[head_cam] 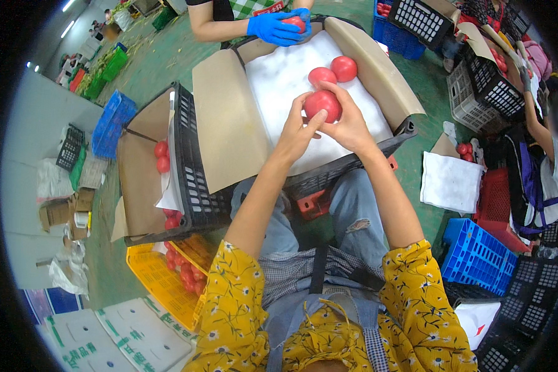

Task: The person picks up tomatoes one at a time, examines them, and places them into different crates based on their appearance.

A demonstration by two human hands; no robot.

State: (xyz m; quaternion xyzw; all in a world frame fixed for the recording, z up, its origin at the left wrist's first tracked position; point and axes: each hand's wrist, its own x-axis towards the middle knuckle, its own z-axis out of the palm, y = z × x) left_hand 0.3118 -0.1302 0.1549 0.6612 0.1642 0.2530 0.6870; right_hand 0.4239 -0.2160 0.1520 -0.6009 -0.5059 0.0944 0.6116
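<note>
My left hand and my right hand hold one red tomato between them, above a black plastic crate. White padded sheeting covers the crate's inside, and brown paper folds out over its sides. Two more tomatoes lie on the sheeting just beyond my hands, close together. At the crate's far end, a person in blue gloves holds another tomato.
A paper-lined black crate with tomatoes stands at left, over a yellow crate of tomatoes. White printed boxes lie lower left. At right are a blue crate, a red crate and a worker beside stacked crates.
</note>
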